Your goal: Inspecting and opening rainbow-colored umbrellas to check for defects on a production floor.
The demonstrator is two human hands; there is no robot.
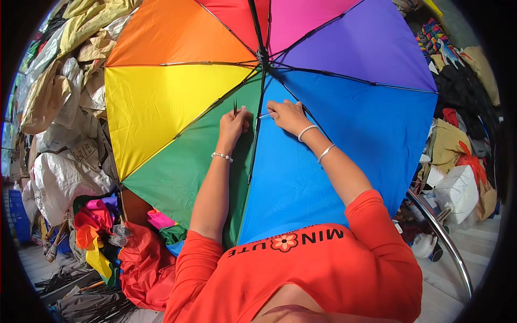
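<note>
An open umbrella (334,156) with rainbow-coloured panels is spread before me, its underside and black ribs showing. My left hand (232,130) is closed over the green panel around a small dark tool with two thin points (235,107), which looks like thread snips. Just across the rib (254,153) between green and blue, my right hand (288,116) pinches a thin whitish strand (265,115), perhaps thread or a needle, which reaches to that rib. The two hands are apart. Above them the ribs meet at the black hub (262,56) on the shaft.
Pale sacks and bags (67,183) pile up at the left. Below them lie folded multicoloured fabric (94,229) and red cloth (145,264). A curved metal tube (444,239) stands at the right, near a white bag (458,194) and dark fabric (458,89).
</note>
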